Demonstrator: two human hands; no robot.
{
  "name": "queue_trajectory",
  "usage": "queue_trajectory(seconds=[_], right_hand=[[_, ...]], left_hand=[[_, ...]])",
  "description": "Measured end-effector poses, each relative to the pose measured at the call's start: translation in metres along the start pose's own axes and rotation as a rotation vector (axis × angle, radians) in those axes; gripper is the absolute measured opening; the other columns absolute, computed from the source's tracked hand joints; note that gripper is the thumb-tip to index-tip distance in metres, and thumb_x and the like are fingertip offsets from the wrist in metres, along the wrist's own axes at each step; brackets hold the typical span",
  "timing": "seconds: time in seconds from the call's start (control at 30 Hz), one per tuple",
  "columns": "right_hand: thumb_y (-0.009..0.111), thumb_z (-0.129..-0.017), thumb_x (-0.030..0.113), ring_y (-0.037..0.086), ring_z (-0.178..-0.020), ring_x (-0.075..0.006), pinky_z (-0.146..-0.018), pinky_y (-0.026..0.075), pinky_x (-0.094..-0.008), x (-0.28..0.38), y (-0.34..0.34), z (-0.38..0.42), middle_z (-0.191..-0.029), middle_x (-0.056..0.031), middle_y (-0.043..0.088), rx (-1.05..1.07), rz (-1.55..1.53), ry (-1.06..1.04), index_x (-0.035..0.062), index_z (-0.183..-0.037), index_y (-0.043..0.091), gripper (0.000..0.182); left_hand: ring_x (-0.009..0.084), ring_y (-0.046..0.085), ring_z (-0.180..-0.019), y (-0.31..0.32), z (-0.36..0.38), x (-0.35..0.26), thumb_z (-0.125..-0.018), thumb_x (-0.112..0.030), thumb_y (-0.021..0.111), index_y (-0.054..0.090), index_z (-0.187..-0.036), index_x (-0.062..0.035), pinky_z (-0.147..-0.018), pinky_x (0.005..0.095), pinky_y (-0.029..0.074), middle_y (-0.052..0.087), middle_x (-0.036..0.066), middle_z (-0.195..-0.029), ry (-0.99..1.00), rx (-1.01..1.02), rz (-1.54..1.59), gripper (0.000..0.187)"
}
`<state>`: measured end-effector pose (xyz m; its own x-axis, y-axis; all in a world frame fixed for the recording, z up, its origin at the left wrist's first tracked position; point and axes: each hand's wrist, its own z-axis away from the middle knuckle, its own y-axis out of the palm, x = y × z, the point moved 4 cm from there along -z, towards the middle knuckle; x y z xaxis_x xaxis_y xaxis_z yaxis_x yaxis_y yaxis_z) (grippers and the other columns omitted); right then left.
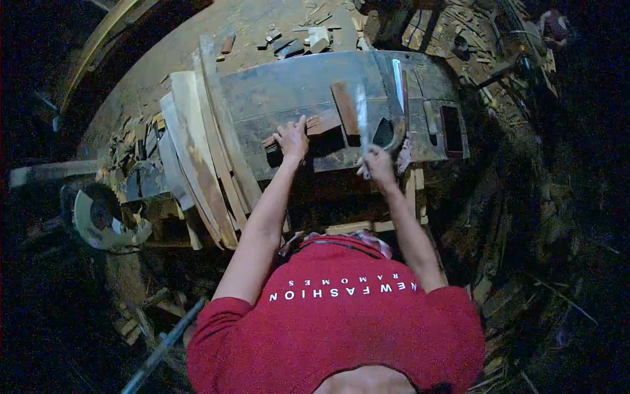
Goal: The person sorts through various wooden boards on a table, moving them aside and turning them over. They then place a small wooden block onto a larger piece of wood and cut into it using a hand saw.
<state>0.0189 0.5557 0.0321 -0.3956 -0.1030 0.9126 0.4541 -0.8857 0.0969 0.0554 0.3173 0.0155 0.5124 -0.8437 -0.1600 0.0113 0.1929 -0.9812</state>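
Observation:
My left hand grips a short reddish-brown wooden block near the bench's front edge, its fingers lying over the block's left part. In my right hand is a long, pale metal strip, held upright and smeared by motion; its exact kind cannot be made out. The fingers of that hand close round its lower end. Between the two hands a flat brown board lies on the bench. Just right of the strip sits a dark curved handle, perhaps a saw's.
The dark workbench carries long planks on its left, and a pale metal blade or ruler and a phone-like dark rectangle on its right. Wood offcuts lie beyond. A round disc stands far left.

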Motion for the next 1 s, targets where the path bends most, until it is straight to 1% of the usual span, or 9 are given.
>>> queue_trajectory(seconds=[0.07, 0.13, 0.3, 0.37, 0.47, 0.63, 0.8, 0.9, 1.0], right_hand=[[0.049, -0.079, 0.007, 0.053, -0.040, -0.0197, -0.037, 0.041, -0.0284, -0.022, 0.023, 0.007, -0.060, -0.0099, 0.056, -0.113, 0.043, -0.020, -0.0027, -0.102, 0.048, 0.025], [0.050, -0.077, 0.007, 0.050, -0.039, -0.0271, -0.038, 0.040, -0.0344, 0.004, 0.044, 0.022, -0.059, -0.0118, 0.054, -0.437, 0.826, -0.920, 0.0020, -0.102, 0.048, 0.026], [0.050, -0.076, 0.010, 0.052, -0.043, -0.0295, -0.042, 0.040, -0.0378, -0.016, 0.066, 0.024, -0.055, -0.0102, 0.053, -0.176, 1.076, -0.721, 0.0073, -0.099, 0.048, 0.023], [0.051, -0.076, 0.011, 0.052, -0.044, -0.0278, -0.042, 0.040, -0.0372, -0.023, 0.071, 0.024, -0.053, -0.0086, 0.053, -0.134, 1.094, -0.730, 0.0080, -0.099, 0.048, 0.023], [0.052, -0.075, 0.013, 0.053, -0.044, -0.0270, -0.041, 0.040, -0.0377, -0.034, 0.071, 0.024, -0.053, -0.0090, 0.054, -0.202, 1.210, -0.695, 0.0075, -0.102, 0.046, 0.028], [0.049, -0.074, 0.015, 0.052, -0.040, -0.0254, -0.035, 0.038, -0.0399, -0.042, 0.076, 0.027, -0.057, -0.0097, 0.054, -0.165, 1.284, -0.631, 0.0015, -0.128, 0.033, 0.058], [0.046, -0.074, 0.012, 0.054, -0.041, -0.0276, -0.037, 0.040, -0.0431, -0.039, 0.084, 0.026, -0.061, -0.0128, 0.058, -0.150, 1.319, -0.593, 0.0043, -0.132, 0.027, 0.061], [0.047, -0.073, 0.008, 0.055, -0.047, -0.0310, -0.041, 0.041, -0.0434, -0.035, 0.086, 0.019, -0.064, -0.0157, 0.058, -0.101, 1.290, -0.540, 0.0067, -0.134, 0.023, 0.065], [0.049, -0.072, 0.005, 0.056, -0.052, -0.0338, -0.045, 0.042, -0.0428, -0.035, 0.089, 0.007, -0.065, -0.0172, 0.058, -0.115, 1.254, -0.557, 0.0092, -0.135, 0.020, 0.069]], left_hand=[[0.0400, 0.044, -0.100, 0.010, -0.001, 0.004, -0.078, -0.014, 0.050, 0.046, -0.119, -0.0272, -0.087, 0.0567, 0.031, 0.052, 0.010, -0.106, -0.014, 0.007, 0.009, 0.044], [0.0357, 0.048, -0.094, 0.016, -0.001, 0.006, -0.079, -0.018, 0.049, 0.045, -0.122, -0.0292, -0.080, 0.0558, 0.036, 0.053, 0.010, -0.102, 0.064, -0.159, -0.047, 0.044], [0.0370, 0.050, -0.088, 0.017, -0.006, 0.005, -0.083, -0.019, 0.043, 0.043, -0.122, -0.0286, -0.073, 0.0533, 0.039, 0.053, 0.010, -0.102, 0.052, -0.083, -0.166, 0.040], [0.0478, 0.040, -0.107, 0.004, -0.002, -0.001, -0.085, -0.014, 0.041, 0.045, -0.120, -0.0208, -0.087, 0.0601, 0.030, 0.047, 0.020, -0.116, -0.013, 0.054, 0.035, 0.036], [0.0504, 0.037, -0.110, 0.000, 0.001, -0.009, -0.085, -0.015, 0.041, 0.045, -0.119, -0.0183, -0.084, 0.0581, 0.035, 0.041, 0.023, -0.123, -0.065, -0.031, -0.043, 0.034], [0.0522, 0.038, -0.108, 0.019, -0.019, -0.006, -0.085, -0.018, 0.042, 0.044, -0.119, -0.0119, -0.079, 0.0531, 0.043, 0.038, 0.024, -0.125, -0.093, 0.085, 0.009, 0.034], [0.0525, 0.041, -0.105, 0.026, -0.020, -0.003, -0.084, -0.017, 0.043, 0.041, -0.120, -0.0049, -0.079, 0.0517, 0.043, 0.040, 0.024, -0.123, 0.028, 0.174, 0.028, 0.038], [0.0511, 0.042, -0.105, 0.028, -0.017, -0.003, -0.084, -0.016, 0.043, 0.038, -0.124, -0.0032, -0.081, 0.0509, 0.042, 0.042, 0.023, -0.121, 0.064, 0.143, 0.091, 0.042], [0.0378, 0.054, -0.089, 0.032, -0.014, -0.002, -0.080, -0.016, 0.048, 0.046, -0.115, -0.0055, -0.065, 0.0430, 0.049, 0.052, 0.017, -0.106, 0.156, -0.244, -0.113, 0.036]])
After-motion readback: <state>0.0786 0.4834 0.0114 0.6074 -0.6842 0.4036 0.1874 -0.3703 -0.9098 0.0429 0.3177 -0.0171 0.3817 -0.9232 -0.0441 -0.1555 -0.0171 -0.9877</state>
